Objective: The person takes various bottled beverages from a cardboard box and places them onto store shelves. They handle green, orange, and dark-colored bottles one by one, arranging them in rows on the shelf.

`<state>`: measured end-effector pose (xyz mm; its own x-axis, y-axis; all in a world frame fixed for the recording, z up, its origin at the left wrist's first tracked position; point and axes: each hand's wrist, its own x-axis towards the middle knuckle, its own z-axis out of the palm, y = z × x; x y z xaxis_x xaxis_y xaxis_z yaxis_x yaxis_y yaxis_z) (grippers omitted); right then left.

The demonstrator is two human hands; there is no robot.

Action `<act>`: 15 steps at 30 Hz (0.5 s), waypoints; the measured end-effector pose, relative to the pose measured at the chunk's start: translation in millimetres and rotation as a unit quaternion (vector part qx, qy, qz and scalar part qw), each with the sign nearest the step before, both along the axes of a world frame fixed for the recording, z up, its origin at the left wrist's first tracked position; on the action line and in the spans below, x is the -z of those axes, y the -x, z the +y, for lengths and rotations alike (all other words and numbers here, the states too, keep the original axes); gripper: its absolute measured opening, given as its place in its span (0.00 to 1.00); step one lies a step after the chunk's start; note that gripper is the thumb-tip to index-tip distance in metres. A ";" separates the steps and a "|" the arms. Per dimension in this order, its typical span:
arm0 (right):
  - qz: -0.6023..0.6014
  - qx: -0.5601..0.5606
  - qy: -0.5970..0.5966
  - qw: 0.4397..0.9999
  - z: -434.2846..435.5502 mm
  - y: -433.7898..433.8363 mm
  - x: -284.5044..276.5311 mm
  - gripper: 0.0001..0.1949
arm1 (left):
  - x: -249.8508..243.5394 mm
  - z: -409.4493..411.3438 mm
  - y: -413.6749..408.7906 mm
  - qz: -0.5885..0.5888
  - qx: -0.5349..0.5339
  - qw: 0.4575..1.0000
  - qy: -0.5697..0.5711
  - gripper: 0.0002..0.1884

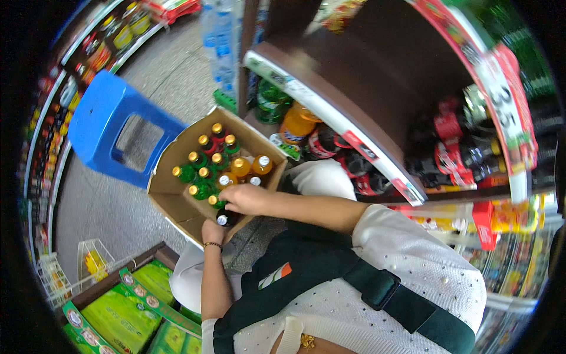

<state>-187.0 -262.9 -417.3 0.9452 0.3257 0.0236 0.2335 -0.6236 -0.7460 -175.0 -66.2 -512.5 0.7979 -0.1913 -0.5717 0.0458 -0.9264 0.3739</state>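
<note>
An open-topped cardboard box (pixel 174 204) sits in front of me, tilted in the view. Inside stand green glass bottles (pixel 201 191) with gold caps, orange drink bottles (pixel 240 168) and a dark bottle (pixel 224 217) with a pale cap. My right hand (pixel 243 199) reaches over the near right side, its fingers beside a gold-capped green bottle. At the near corner, my left hand (pixel 213 231) dips inside the wall next to the dark bottle. Its fingers are mostly hidden, and a firm grip by either hand cannot be made out.
A blue plastic stool (pixel 104 128) touches the box's far left side. Close on the right rises a shelf edge (pixel 327 119) with cola bottles (pixel 325 141) and a large orange soda bottle (pixel 295 124). Green cartons (pixel 121 316) are stacked at lower left. Wrapped water bottles (pixel 219 44) stand beyond.
</note>
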 end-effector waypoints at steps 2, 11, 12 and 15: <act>-0.068 0.136 -0.101 0.983 -41.7 22.1 -46.7 0.08 | -32.1 -17.3 -2.0 -0.089 -0.044 0.994 0.040 0.17; -0.477 0.502 -0.008 0.722 -210.7 209.3 -220.1 0.03 | -192.3 -191.0 65.0 -0.090 0.131 0.867 0.472 0.17; -0.518 0.522 0.014 0.677 -220.7 223.7 -227.0 0.04 | -206.8 -210.8 80.5 -0.070 0.172 0.840 0.510 0.17; -0.499 0.617 0.011 0.608 -238.9 248.4 -233.2 0.15 | -243.8 -264.1 118.3 -0.101 0.305 0.768 0.554 0.18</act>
<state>-435.4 -501.8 -184.1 -0.0122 -0.6068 0.7948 -0.0934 -0.7906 -0.6051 -293.2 -330.4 -268.7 0.4175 -0.8449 0.3345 -0.4326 0.1389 0.8908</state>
